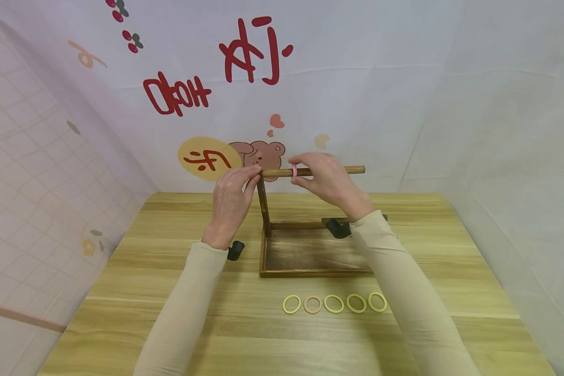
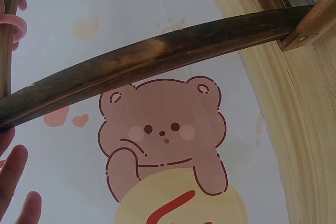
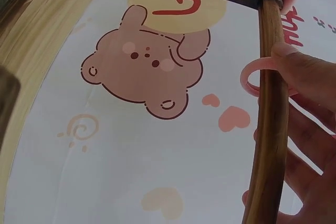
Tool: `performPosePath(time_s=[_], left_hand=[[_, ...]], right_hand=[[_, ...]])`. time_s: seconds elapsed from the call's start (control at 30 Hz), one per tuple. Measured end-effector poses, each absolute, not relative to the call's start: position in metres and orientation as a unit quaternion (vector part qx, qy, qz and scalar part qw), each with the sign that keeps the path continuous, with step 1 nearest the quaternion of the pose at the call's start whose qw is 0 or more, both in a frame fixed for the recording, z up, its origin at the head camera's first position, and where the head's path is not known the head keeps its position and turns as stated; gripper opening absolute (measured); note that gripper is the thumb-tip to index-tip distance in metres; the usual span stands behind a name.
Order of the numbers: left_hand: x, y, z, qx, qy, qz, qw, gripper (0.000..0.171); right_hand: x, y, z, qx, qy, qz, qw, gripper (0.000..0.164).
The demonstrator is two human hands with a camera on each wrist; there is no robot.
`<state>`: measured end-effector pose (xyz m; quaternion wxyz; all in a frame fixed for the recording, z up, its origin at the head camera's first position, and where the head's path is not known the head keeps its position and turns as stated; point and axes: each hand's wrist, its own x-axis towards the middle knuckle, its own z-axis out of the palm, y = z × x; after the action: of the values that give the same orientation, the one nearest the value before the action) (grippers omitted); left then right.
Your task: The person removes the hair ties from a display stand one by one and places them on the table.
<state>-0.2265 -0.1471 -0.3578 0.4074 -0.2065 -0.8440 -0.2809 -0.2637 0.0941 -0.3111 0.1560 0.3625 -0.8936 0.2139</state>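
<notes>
A dark brown wooden stand has an upright post [image 1: 264,206] at its left and a horizontal bar [image 1: 277,173] running right from the post's top. My right hand [image 1: 326,177] pinches a pink ring [image 3: 244,78] between thumb and fingers. The ring encircles the bar a short way right of the post, and the bar's free end sticks out beyond my hand. At the corner where bar and post meet, my left hand [image 1: 231,196] grips the wood with its thumb and fingertips.
Below the bar lies the stand's shallow rimmed base [image 1: 310,273]. In front of it, several rings lie in a row on the wooden table [image 1: 244,334], among them a yellow ring [image 1: 284,305] and an orange one [image 1: 305,305]. A printed white cloth [image 1: 357,104] hangs behind.
</notes>
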Motion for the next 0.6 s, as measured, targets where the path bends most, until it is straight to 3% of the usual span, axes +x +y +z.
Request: performPosePath(time_s=[0.6], left_hand=[[-0.227,-0.147,-0.358,-0.202,-0.847,-0.282,0.403,0.021]], right_hand=[[-0.261,0.108,-0.310,0.355,-0.891,0.227,0.170,0.043]])
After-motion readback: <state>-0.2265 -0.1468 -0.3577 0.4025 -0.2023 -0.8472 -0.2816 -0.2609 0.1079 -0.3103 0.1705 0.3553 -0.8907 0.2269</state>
